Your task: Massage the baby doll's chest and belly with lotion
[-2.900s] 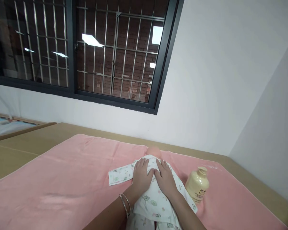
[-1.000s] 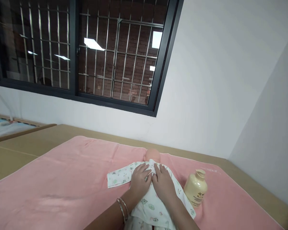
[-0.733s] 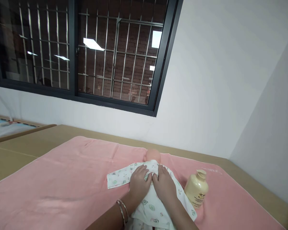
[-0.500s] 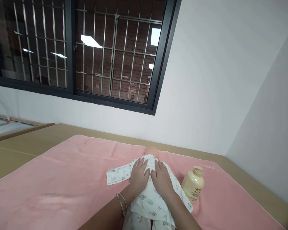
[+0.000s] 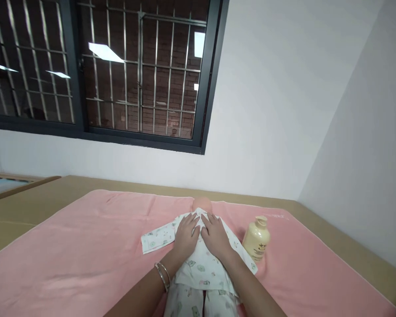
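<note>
Where the doll (image 5: pixel 201 207) lies at lower centre on the pink towel (image 5: pixel 86 246), left hand (image 5: pixel 185 237) and right hand (image 5: pixel 215 234) rest flat, fingers spread, on its printed garment (image 5: pixel 203 268). Cream bottle (image 5: pixel 256 238): just right, upright.

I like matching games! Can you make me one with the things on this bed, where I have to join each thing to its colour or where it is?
Things:
1. doll
2. bottle
3. towel
4. bangles

Clues:
A. pink, spread flat under everything
B. cream coloured, standing to the right of the doll
C. round the wrist of the left hand
D. lying dressed in white printed clothes, under both the left hand and the right hand

Pairs: 1-D, 2-B, 3-A, 4-C
</note>
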Available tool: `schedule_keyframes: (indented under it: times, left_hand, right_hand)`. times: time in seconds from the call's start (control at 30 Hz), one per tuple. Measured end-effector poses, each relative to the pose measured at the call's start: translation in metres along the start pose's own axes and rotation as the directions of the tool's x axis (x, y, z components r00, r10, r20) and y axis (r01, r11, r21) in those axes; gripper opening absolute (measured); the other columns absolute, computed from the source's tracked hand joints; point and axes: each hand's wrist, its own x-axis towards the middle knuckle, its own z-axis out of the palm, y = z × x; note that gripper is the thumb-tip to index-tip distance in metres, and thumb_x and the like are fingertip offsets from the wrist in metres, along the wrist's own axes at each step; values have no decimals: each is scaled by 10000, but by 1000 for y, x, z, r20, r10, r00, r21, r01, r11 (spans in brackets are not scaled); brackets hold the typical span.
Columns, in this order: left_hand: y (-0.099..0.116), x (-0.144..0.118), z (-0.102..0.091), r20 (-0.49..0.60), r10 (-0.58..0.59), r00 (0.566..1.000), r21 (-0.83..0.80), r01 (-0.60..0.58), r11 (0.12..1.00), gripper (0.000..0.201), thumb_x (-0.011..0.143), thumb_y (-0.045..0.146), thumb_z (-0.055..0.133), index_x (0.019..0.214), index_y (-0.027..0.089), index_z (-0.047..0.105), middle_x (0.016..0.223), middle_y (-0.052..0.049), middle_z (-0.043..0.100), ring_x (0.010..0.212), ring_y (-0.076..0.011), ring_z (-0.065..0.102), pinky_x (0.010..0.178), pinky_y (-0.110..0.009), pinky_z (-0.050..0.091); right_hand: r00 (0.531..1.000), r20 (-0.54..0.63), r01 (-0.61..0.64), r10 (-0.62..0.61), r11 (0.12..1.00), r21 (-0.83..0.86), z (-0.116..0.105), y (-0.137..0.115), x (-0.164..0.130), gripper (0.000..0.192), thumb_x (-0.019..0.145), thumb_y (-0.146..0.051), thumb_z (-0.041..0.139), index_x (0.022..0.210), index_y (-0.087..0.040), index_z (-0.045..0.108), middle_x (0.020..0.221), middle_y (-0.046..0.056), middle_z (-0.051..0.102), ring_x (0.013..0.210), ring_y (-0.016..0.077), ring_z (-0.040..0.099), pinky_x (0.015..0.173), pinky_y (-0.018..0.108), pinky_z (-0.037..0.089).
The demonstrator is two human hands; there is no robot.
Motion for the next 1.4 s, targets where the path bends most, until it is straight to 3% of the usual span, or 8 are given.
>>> schedule_keyframes:
  times: [0.17,0.3,0.43,0.6,0.73,0.87,1.27,1.4]
  left_hand:
    - [2,-7,-4,-76,-29,997,9,29,1000,332,892,280,423,1078,214,690,1204,-60,666,1190,-228,568,1071,-441,429]
    - [0,-7,1,-39,-107,993,96,110,989,404,914,340,405,1214,178,621,1313,-102,595,1273,-265,498,1089,-478,388]
    - [-5,1,2,77,-55,996,118,46,992,481,940,386,379,1360,180,493,1447,-113,463,1373,-275,375,1125,-512,316]
    - [-1,0,-4,72,46,996,49,-49,998,394,945,331,361,1249,246,597,1362,-43,560,1302,-227,466,1110,-468,367]
    - [5,-8,-6,-24,-59,998,78,60,995,360,923,319,390,1134,225,666,1254,-61,638,1239,-235,530,1081,-447,413]
    - [6,-9,-3,-4,-160,987,98,160,982,409,916,322,404,1253,190,595,1352,-95,565,1306,-274,467,1103,-490,375]
    - [-3,-6,2,-50,-162,986,-63,158,985,435,943,332,335,1284,175,555,1355,-111,555,1313,-253,454,1120,-490,351]
    - [-3,-7,3,-94,-180,979,-96,171,981,444,945,340,333,1289,153,543,1334,-119,567,1302,-250,463,1118,-469,359]
  right_hand:
    - [988,-68,-137,136,991,-2,-1,-15,-12,418,927,-286,328,1201,-169,622,1306,128,573,1234,249,494,1026,358,342]
    - [969,-14,-243,245,967,71,-1,-8,-8,494,911,-364,377,1345,-169,509,1411,111,488,1275,246,455,1027,359,349]
    - [988,10,-152,151,983,105,0,2,1,569,908,-350,383,1434,-135,400,1489,121,385,1385,252,308,1117,389,240]
    - [998,-30,-57,60,995,82,-1,-5,-6,464,924,-274,360,1357,-215,517,1447,87,451,1357,232,360,1103,372,264]
    - [988,-53,-139,145,985,102,1,-10,-11,409,923,-277,364,1239,-229,619,1385,69,523,1340,219,389,1068,345,318]
    - [990,-56,-123,132,982,145,8,-1,-7,485,919,-309,382,1371,-177,500,1461,97,433,1382,236,322,1126,373,233]
    - [978,-208,24,3,991,129,-8,-5,-7,451,873,-191,379,1268,-166,594,1461,89,432,1370,205,344,1168,365,162]
    - [995,-82,-44,56,989,142,-5,-6,-5,531,891,-269,386,1393,-112,463,1503,117,362,1418,250,255,1166,419,158]
